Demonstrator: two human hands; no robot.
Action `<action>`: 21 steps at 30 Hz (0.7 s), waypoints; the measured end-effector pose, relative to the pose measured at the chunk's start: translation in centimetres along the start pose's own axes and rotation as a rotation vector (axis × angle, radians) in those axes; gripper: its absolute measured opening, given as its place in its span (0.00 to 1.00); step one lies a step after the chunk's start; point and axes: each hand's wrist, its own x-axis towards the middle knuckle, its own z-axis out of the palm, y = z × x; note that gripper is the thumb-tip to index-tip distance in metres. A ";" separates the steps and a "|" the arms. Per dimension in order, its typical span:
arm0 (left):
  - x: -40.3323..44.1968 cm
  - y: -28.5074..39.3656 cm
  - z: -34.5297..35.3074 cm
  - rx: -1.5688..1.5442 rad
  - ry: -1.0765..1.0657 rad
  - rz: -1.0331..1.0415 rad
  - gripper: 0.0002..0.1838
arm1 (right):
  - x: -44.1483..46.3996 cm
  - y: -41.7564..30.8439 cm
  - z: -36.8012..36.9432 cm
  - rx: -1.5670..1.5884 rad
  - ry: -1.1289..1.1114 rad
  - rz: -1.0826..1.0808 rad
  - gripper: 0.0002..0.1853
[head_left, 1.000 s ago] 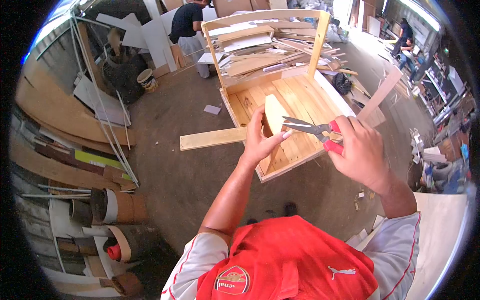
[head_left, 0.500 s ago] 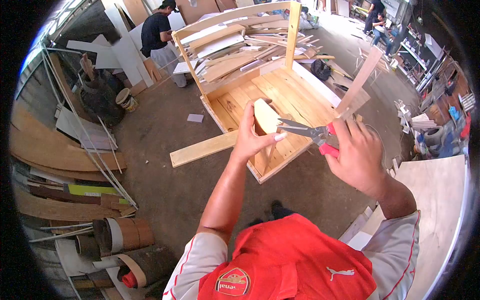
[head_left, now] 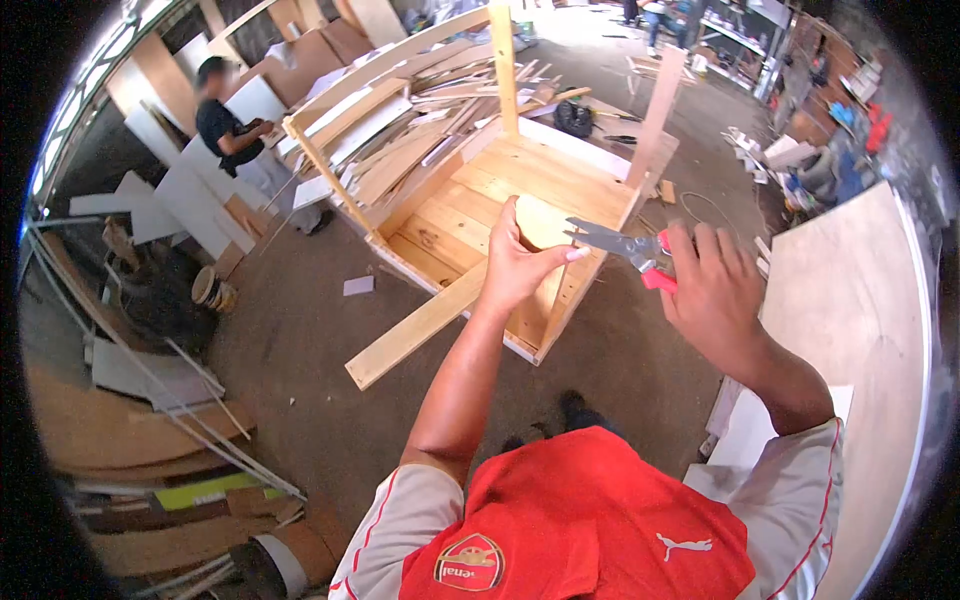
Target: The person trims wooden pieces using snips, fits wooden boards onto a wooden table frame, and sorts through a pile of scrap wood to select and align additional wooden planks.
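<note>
Pointing leftward, red-handled metal snips [head_left: 635, 249] sit in the right hand [head_left: 715, 290], fingers wrapped around the handles; dark blades reach out beyond the grip, slightly parted. Blade tips by the right edge of a pale yellow wooden piece [head_left: 542, 222]; contact between them, cannot tell. Left hand [head_left: 518, 270] has that piece pinched between thumb and fingers, its pale face rising out of the grip. Lower part of the piece masked by the left hand; the right hand covers much of the handles.

Beyond and below: shallow wooden box frame [head_left: 460, 200] with slatted base and uprights, partly behind the left hand. Long pale plank [head_left: 415, 335] juts out left of it; its far end is hard to make out. Farther off, heaped wood offcuts [head_left: 430, 115] and a person in a black top [head_left: 225, 130]. Top edge cuts off another person [head_left: 665, 20].
</note>
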 end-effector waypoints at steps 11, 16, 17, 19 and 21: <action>0.5 -1.2 -0.4 0.048 -0.047 0.089 0.28 | -1.6 -3.1 -0.3 -0.014 -0.010 0.209 0.24; 0.5 -0.9 -0.3 0.075 -0.036 0.106 0.27 | -1.2 -2.9 -0.7 0.023 -0.042 0.238 0.20; 0.5 -0.9 -0.3 0.091 -0.039 0.103 0.27 | -1.0 -2.8 -0.8 0.016 -0.082 0.251 0.19; 0.6 -1.0 -0.3 0.098 -0.041 0.105 0.27 | -0.8 -2.4 -0.7 0.051 -0.131 0.269 0.17; 0.7 -1.2 -0.3 0.081 -0.041 0.116 0.27 | -0.6 -1.8 -0.2 0.135 -0.147 0.278 0.18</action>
